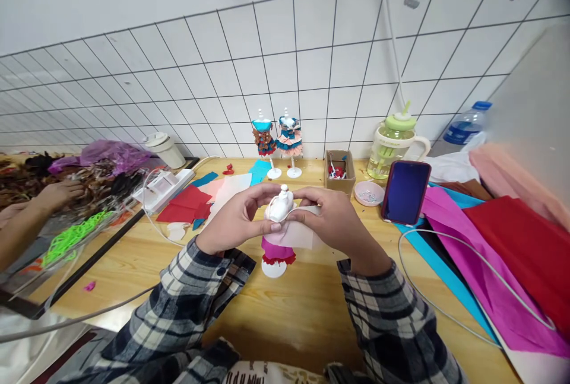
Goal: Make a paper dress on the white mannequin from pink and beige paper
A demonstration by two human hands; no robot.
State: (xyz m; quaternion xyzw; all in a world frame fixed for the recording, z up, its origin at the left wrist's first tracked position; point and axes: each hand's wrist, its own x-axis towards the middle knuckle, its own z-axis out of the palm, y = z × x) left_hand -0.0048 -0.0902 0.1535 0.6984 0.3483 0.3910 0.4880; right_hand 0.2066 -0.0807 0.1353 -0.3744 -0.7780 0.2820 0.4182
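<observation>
A small white dress form (pixel 279 208) stands upright on a round white base (pixel 274 269), between my hands. Around its lower part hangs a magenta skirt (pixel 276 250) with a red ruffled hem. My left hand (pixel 243 215) is closed on the form's left side, thumb at the front and fingers behind. Pinched in my right hand (pixel 327 215) is a pale pink piece of fabric (pixel 300 234), which wraps the form's waist and trails to the right, partly hidden by my fingers.
Two dressed mini forms (pixel 289 137) stand by the tiled wall. Fabric scraps (pixel 184 204) lie left; a cardboard box (pixel 339 173), pink dish (pixel 369 193), phone (pixel 405 192), green-lidded jug (pixel 392 145) and fabric sheets (pixel 516 241) are right. Another person's hand (pixel 60 194) is far left.
</observation>
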